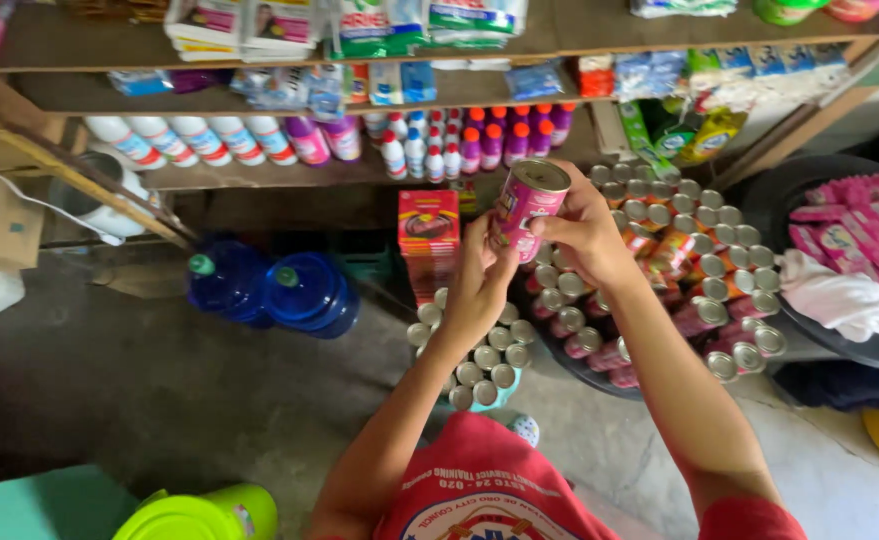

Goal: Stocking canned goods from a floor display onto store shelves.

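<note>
Can: the pink can is up in the air, above the stacks of cans.
Left hand: the left hand presses its fingers on the can's lower side.
Right hand: the right hand wraps around the can's side near the top.
Feel: hard metal, smooth, likely a bit heavy and slippery.
Best grip: around the round middle, not the shiny lid.

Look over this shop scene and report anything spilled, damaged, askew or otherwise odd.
Nothing is visibly spilled or damaged. Only the pink cylindrical metal can is out of line: both hands, left hand and right hand, hold it tilted above the stacked silver-topped cans. Two blue plastic water jugs lie on the concrete floor.
</note>
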